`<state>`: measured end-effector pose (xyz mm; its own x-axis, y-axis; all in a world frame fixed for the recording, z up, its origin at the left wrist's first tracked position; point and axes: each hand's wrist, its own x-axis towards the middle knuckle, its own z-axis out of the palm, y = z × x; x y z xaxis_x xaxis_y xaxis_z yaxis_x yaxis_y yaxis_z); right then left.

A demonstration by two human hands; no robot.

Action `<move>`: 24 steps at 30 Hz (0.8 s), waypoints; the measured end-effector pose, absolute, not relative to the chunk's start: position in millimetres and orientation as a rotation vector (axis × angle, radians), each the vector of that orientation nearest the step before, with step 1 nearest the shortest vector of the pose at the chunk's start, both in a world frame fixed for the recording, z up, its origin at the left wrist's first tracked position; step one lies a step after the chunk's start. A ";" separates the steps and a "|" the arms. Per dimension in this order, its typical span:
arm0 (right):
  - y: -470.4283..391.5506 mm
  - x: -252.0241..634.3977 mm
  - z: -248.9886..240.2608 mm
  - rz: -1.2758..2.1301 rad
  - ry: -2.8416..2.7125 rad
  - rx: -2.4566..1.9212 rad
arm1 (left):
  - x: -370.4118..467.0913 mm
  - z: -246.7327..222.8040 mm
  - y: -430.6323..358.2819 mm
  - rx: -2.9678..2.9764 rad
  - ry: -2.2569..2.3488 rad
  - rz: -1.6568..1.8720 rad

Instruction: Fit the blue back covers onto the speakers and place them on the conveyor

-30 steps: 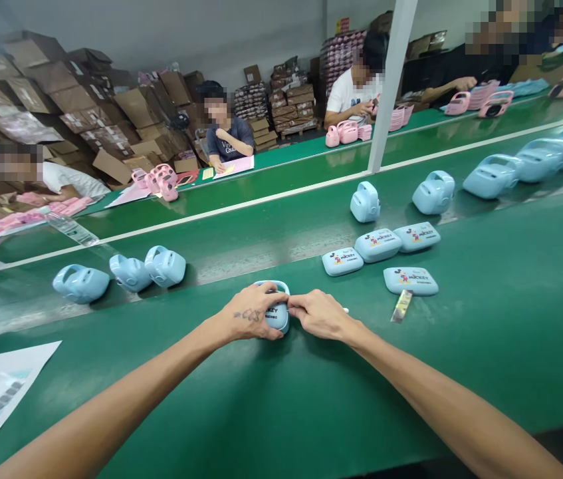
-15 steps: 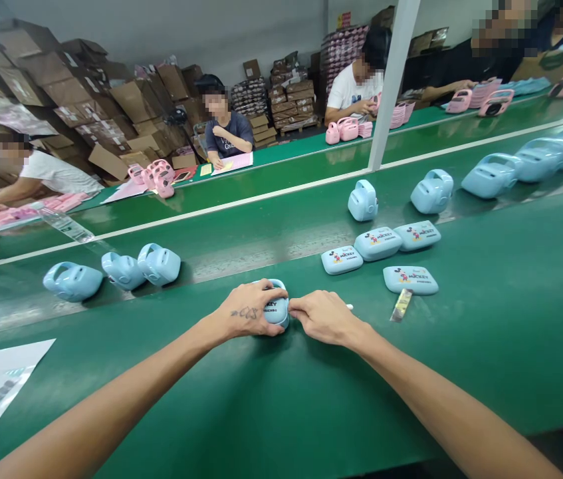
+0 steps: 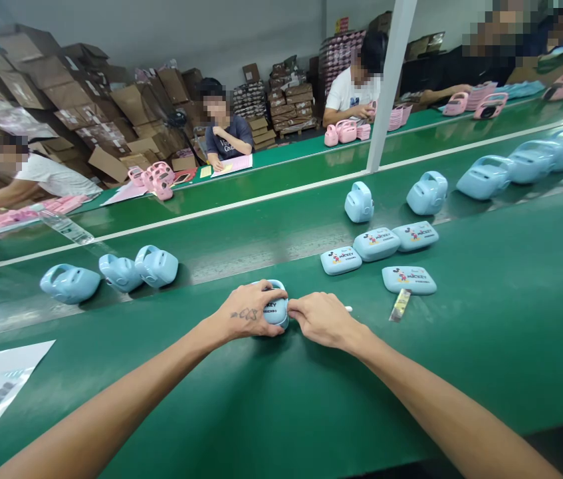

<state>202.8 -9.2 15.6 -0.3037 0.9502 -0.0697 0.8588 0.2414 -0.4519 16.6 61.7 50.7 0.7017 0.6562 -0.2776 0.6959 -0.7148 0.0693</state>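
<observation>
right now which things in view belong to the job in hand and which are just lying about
Apparently in use:
blue handled case, under the left hand
white-ended item, mostly hidden by the right hand
probably the four printed blue pieces nearby

Seemingly just lying about, or others' work:
clear bottle
cardboard boxes
pink cases, further off

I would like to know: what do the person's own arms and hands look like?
Both forearms are bare, with no sleeve, watch or bracelet visible. The left hand wears no glove and has a dark tattoo-like marking on its back. The right hand is also gloveless.
</observation>
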 end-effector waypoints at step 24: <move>-3.7 203.6 -2.1 0.909 -2.081 -1.574 | 19.4 53.3 59.7 2.696 1.105 -0.392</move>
